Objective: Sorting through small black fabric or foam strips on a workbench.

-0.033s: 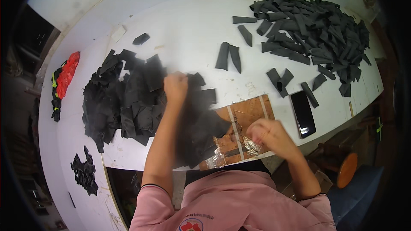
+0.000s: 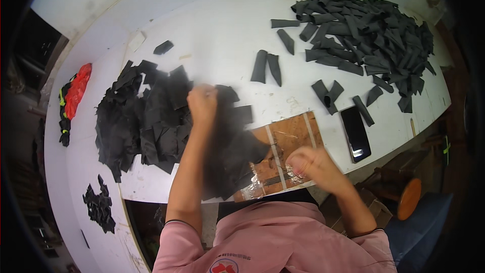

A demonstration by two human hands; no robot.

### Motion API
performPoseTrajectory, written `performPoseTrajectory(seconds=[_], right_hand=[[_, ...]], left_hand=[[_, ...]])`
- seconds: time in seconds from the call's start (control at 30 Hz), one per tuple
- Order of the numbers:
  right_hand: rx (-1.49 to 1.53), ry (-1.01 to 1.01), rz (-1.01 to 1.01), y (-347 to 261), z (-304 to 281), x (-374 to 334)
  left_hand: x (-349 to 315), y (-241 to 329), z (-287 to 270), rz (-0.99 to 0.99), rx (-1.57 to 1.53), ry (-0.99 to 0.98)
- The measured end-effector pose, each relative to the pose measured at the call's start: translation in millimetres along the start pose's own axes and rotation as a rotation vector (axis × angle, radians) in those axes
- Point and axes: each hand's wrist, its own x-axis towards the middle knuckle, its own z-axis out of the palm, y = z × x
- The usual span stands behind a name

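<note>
Head view: black cloth stack [image 2: 230, 162] between hands, long axis running away from body; flat, overlapping pieces, partly blurred. Left hand [image 2: 203, 103] curled at its far left part, right hand [image 2: 314, 166] curled above brown board [image 2: 304, 129]; pinching or not, cannot tell for either. White tabletop [image 2: 222, 35] beyond both, front edge bodyward of right hand.

Desk [image 2: 227, 25] brightly lit, corners blackened
Its edge is bowed, the right hand [image 2: 312, 164] blurred, the phone [image 2: 355, 132] marked by glare.

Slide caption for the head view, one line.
Left hand at the flat black pieces, right hand over the brown board, dark tubes heaped at upper right.
</note>
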Motion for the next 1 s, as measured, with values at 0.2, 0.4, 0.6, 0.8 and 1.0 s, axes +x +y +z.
performPoseTrajectory(seconds=[0.2,0.4,0.6,0.8,1.0], right_hand=[[-0.456,0.218,-0.559,-27,36,-21],[-0.23,0.311,-0.489,-41,61,-19],[-0.098,0.237,-0.418,-38,58,-27],[0.022,0.373,-0.331,-22,56,-23],[-0.301,0.592,-0.471,-12,57,-16]], left_hand=[[-36,106,-113,0.087,-0.655,-0.037],[-92,133,-143,0.191,-0.851,-0.62],[-117,145,-115,0.356,-0.627,-0.306],[-124,143,-103,0.334,-0.645,-0.283],[-153,144,-95,-0.208,-0.811,-0.173]])
